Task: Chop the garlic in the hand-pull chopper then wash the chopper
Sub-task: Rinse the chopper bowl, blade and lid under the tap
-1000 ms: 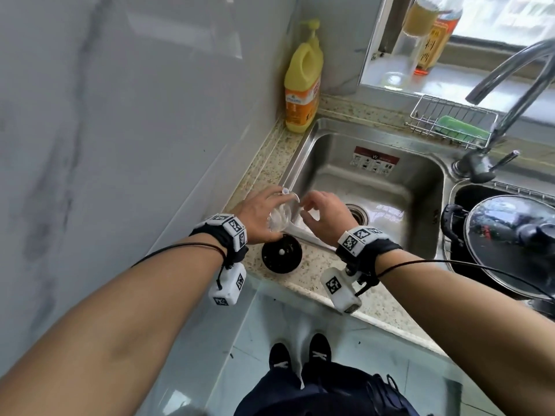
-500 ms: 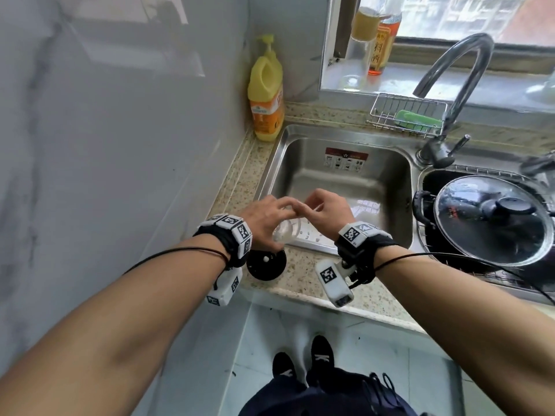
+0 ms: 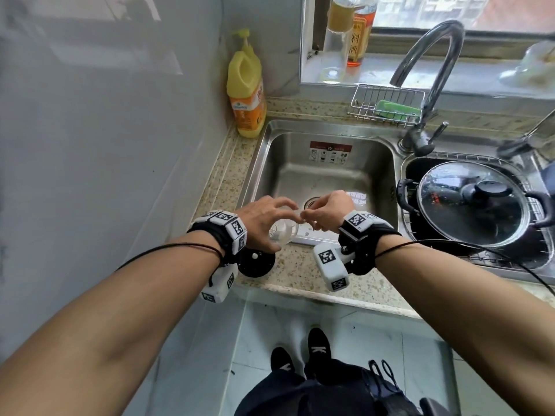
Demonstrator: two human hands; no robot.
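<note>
My left hand point(image 3: 264, 219) holds the clear chopper bowl point(image 3: 283, 233) from above, tilted over the near rim of the steel sink point(image 3: 387, 163). Beside it, my right hand point(image 3: 329, 210) has its fingers curled at the bowl's mouth; what they pinch is hidden. The chopper's black round lid point(image 3: 256, 263) lies flat on the speckled counter point(image 3: 297, 274), just under my left wrist. No garlic shows in the bowl.
A yellow detergent bottle point(image 3: 247, 94) stands in the counter's back left corner. The curved tap point(image 3: 429, 70) rises behind the sink, next to a wire rack with a green sponge point(image 3: 396, 109). A black pot with a glass lid point(image 3: 471, 202) fills the right basin.
The view has swung right and up, showing more of the tap and pot. Both hands stay together on the bowl and have shifted slightly further over the sink rim.
</note>
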